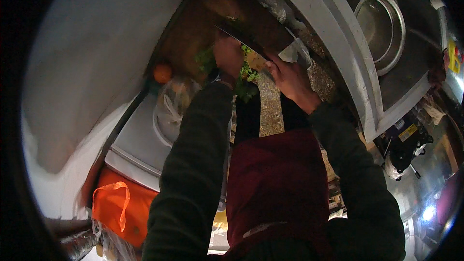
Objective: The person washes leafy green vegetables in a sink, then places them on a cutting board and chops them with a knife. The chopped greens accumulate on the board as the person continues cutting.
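My right hand (293,81) grips a large knife (242,42) by its handle. The dark blade runs up and to the left, its edge line passing just beyond the fingers of my left hand (229,57). That hand is closed over a bunch of leafy green herbs (248,71), whose leaves stick out on both sides of the wrist. More of the greens hang below the hand, in shadow. Beneath lies a brown, poorly lit work surface (185,49), and my fingertips are hard to make out against it.
An orange round fruit (162,73) and a clear plastic bag (174,107) sit left of my forearm. Below are a grey-lidded box (136,137) and an orange bag (125,203). To the right, a metal counter edge (348,47) borders a round metal pot (398,32).
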Tool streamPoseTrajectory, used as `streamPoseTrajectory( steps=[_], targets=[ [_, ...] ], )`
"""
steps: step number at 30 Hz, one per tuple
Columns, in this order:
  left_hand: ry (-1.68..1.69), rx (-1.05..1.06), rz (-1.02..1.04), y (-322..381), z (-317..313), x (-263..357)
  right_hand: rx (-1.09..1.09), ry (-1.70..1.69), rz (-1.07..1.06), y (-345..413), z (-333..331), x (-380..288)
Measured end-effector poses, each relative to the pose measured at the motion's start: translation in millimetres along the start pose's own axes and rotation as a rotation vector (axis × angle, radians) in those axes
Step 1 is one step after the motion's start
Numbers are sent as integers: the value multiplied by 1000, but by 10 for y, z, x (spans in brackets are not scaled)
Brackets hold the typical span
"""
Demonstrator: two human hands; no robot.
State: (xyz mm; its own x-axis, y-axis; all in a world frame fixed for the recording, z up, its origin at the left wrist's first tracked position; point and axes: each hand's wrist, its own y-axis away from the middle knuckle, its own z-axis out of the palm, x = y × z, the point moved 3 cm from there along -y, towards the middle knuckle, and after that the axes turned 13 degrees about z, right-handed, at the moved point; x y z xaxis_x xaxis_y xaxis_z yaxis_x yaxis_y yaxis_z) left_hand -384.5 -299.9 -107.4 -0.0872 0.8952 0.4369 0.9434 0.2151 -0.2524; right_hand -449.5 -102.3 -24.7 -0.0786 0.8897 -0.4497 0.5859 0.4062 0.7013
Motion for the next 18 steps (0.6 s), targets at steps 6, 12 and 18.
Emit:
streamPoseTrajectory(
  steps=[6, 12, 18],
  targets=[
    [-34, -304, -113, 12, 82, -56, -43, 17, -19, -84, -7, 24],
    [14, -382, -254, 40, 77, -67, 146, -155, -205, -543, 310, -35],
    [-84, -324, -115, -50, 10, -20, 104, -169, -194, -379, 150, -70]
  ],
)
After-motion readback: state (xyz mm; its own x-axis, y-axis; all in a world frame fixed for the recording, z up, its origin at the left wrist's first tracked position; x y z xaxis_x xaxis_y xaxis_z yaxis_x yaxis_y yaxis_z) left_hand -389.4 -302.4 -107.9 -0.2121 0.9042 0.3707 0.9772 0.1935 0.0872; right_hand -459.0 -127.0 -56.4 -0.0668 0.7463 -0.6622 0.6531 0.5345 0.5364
